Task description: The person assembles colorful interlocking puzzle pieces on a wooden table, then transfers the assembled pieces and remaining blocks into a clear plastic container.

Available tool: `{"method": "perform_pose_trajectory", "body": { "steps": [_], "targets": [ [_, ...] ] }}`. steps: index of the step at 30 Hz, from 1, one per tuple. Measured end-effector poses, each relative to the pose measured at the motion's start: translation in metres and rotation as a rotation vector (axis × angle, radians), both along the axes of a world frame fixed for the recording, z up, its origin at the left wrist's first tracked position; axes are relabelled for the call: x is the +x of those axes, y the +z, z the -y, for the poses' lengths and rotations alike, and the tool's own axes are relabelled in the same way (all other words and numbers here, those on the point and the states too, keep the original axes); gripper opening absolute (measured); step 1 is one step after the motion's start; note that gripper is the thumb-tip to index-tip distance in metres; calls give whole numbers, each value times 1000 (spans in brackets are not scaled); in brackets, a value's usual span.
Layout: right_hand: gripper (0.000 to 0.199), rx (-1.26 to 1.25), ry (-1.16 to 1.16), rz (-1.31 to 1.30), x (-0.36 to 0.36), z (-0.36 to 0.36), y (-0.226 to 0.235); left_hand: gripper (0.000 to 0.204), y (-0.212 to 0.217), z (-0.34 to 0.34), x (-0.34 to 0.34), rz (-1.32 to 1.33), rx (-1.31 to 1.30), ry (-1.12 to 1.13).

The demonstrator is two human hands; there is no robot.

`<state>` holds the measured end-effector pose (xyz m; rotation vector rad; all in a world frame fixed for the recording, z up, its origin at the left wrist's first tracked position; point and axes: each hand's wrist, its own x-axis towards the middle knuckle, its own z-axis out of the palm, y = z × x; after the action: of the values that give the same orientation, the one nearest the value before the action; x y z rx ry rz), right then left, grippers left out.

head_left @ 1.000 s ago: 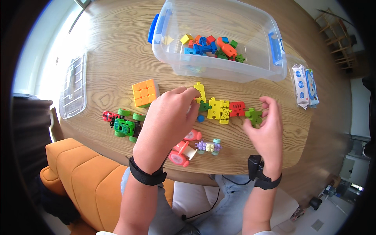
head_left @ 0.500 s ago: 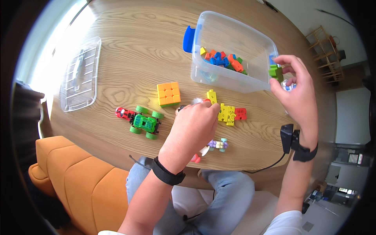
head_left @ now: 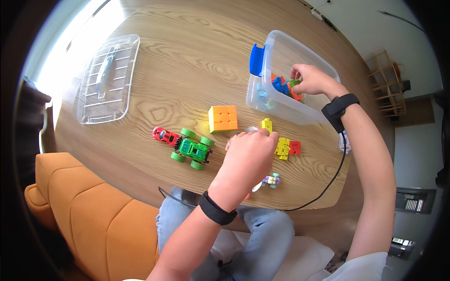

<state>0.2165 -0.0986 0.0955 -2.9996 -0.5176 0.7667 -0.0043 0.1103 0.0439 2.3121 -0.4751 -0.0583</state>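
Observation:
My right hand reaches over the clear plastic bin and pinches a green block just above the loose coloured blocks inside. My left hand is low over the table with its fingers curled down. A pale thing shows at its far side, but what the fingers grip is hidden. Right beside that hand are a yellow block piece and a joined yellow block and red block. A small purple and white block toy lies nearer me.
An orange and yellow puzzle cube sits left of the bin. Nearer me is a green toy truck touching a red toy vehicle. A clear lid lies far left. A black cable runs from my right wrist across the table.
My right hand has moved left from the bin's right end into the bin, carrying the green block. My left hand stays low beside the yellow blocks. The whole view has shifted a little.

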Motion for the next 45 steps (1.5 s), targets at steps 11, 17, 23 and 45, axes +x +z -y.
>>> {"method": "perform_pose_trajectory", "body": {
  "steps": [11,17,23,45],
  "targets": [
    [52,-146,-62,-119,14,13,-10,9,-2,6,0,12,20,-23],
    [45,134,-185,-36,-18,32,37,11,1,7,2,0,5,-26],
    [37,628,-158,299,-118,53,75,13,-2,8,2,-25,38,-18],
    [43,672,-504,424,-234,69,-103,18,-7,48,20,-86,64,-23]
  ]
}}
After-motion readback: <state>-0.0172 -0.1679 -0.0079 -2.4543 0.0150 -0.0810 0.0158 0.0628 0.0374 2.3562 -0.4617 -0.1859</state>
